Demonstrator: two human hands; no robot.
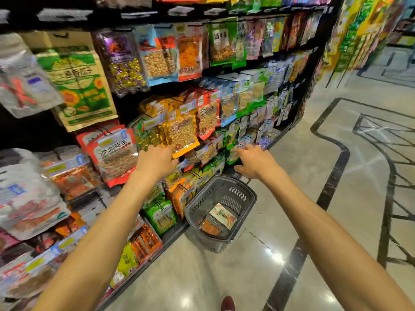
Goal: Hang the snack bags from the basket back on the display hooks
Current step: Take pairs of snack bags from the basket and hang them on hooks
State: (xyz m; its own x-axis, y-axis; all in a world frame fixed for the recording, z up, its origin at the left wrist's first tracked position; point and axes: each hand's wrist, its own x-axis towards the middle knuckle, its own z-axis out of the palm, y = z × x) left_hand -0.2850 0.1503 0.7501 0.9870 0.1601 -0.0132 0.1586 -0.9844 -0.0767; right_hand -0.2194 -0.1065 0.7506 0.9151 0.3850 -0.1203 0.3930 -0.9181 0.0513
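Observation:
My left hand [157, 161] reaches up to the hook display and grips the lower edge of a yellow snack bag [183, 132] of nuts that hangs among other bags. My right hand [256, 162] hovers open beside the shelf, fingers spread toward the hanging packets, holding nothing. Below it on the floor stands the grey plastic basket [242, 198], its handle just under my right wrist. Inside the basket lie a white-and-red snack bag [223, 216] and an orange snack bag [210, 228].
The black display rack [298, 63] runs from the left edge away to the right, packed with hanging snack bags at every level. A large green sunflower-seed bag [80, 86] hangs at upper left. Polished floor [325, 176] stretches to the right. My shoe [228, 304] shows at the bottom.

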